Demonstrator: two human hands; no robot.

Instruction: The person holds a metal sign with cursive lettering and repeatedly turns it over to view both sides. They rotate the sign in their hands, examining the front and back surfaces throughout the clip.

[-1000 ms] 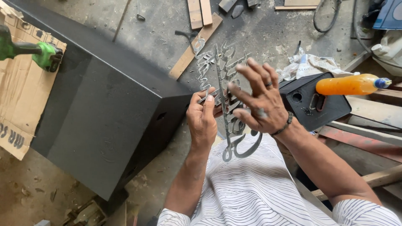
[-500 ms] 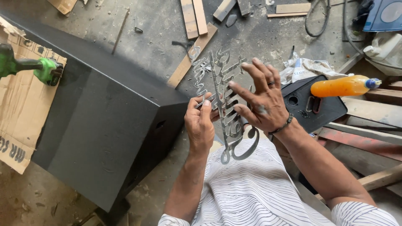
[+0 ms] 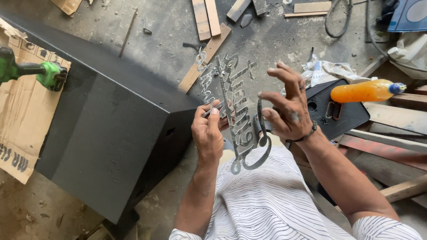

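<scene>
The person wears a white shirt with thin dark stripes, its short sleeves ending above the elbows and leaving both forearms bare. The right hand (image 3: 287, 118) carries a dark band at the wrist. The left hand (image 3: 208, 133) is bare.

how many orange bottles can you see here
1. The orange bottle lies on its side at the right, past the right hand, beside a black panel. Others may be hidden.

Big black speaker cabinet (image 3: 111, 133) lies left of silver cut-metal script sign (image 3: 231, 106), green drill (image 3: 31, 71) on its far-left edge over flat brown cardboard (image 3: 20, 120); orange plastic bottle (image 3: 364, 91) far right, behind black moulded panel (image 3: 338, 113)
</scene>
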